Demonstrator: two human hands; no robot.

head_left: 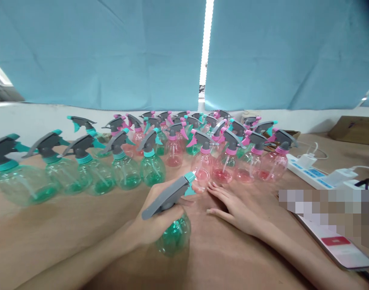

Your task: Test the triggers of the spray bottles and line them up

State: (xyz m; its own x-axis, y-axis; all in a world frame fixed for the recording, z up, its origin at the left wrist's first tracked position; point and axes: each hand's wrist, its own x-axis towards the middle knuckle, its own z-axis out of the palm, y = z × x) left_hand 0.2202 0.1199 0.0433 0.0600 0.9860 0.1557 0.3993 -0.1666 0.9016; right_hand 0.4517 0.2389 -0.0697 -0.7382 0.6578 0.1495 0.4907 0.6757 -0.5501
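My left hand [155, 219] is wrapped round the neck of a green spray bottle [174, 237] near the front of the table. This bottle has a grey and turquoise trigger head [169, 196], its nozzle toward the right. My right hand [237, 209] lies flat on the table just right of it, fingers stretched out and holding nothing. Its fingertips are close to a pink spray bottle [202, 164]. Behind my left hand stands another green spray bottle [152, 169], upright in a row of green ones.
Several green and pink spray bottles stand in rows across the back. At the right lie a white power strip [311, 173] with plugged-in chargers and a phone [338, 245], partly blurred out. A brown bag-like item [356, 131] sits at the back right, before a blue curtain [96, 56].
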